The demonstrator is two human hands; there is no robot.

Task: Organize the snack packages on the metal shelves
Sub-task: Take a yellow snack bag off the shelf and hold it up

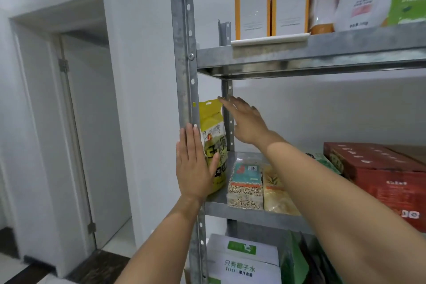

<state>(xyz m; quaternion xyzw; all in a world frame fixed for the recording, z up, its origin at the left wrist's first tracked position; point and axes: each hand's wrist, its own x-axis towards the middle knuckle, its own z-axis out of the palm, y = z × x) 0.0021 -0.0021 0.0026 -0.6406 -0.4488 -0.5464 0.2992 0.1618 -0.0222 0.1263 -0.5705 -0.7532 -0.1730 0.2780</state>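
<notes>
Quick note from the remote seat. The yellow bag (pixel 213 122) stands upright at the far left end of the middle shelf (pixel 253 214), tucked right behind the front post (pixel 184 53).

My left hand (pixel 193 168) is flat with the fingers straight and together. The palm lies against the bag's front and the thumb rests on the print. My right hand (pixel 246 122) is spread flat too, with its fingertips up at the bag's top right corner. Neither hand is gripping anything. I reckon both are just steadying a tall floppy pouch so it stays upright and square to the post instead of slumping onto its neighbours.

Those neighbours are a teal-label grain brick (pixel 245 182) and a pale yellow brick (pixel 276 191). They lie flat just beside it, which makes sense for dense vacuum packs. A red carton (pixel 380 180) sits further right.

Writing: the bag's big characters are half hidden by my hand, but it looks like "玉米" to me. The white box (pixel 244 263) on the shelf below clearly reads "只有椰子水", with a line starting "100" under it. On the upper shelf (pixel 299 57), the two orange-edged packs (pixel 253 2) show only tiny print, which is too blurry to read.
</notes>
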